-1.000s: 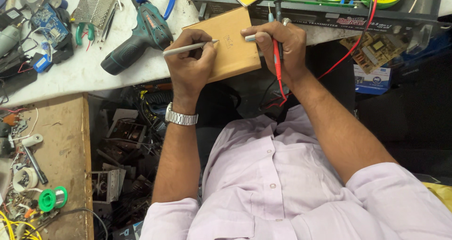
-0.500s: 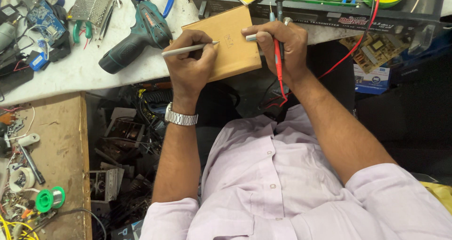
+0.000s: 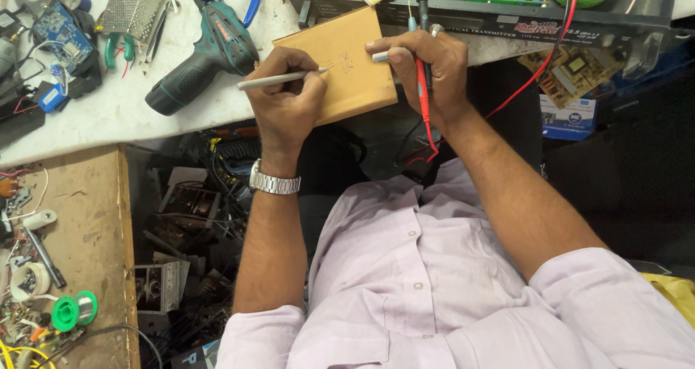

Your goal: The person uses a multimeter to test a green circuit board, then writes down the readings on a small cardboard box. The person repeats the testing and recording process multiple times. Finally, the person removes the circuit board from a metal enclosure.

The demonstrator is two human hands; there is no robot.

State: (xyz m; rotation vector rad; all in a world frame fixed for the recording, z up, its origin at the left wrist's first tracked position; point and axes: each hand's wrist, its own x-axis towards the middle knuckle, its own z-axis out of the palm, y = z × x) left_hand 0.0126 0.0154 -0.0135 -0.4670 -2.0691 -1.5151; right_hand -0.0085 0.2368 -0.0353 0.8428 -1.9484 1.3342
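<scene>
Flat tan cardboard piece (image 3: 340, 65), plain and rectangular, faint pen marks near its middle, lying tilted on the white bench top (image 3: 108, 115) with one end past the bench edge. Left hand (image 3: 286, 105) closed around a grey pen (image 3: 279, 79), tip on the cardboard. Right hand (image 3: 427, 61) pinning the cardboard's far edge, fingers curled around red and black probe leads (image 3: 422, 86). Left of the cardboard, a teal cordless drill (image 3: 206, 54); beyond it, a black rack unit (image 3: 507, 14). Below the bench edge, a heap of scrap parts (image 3: 188, 231).
</scene>
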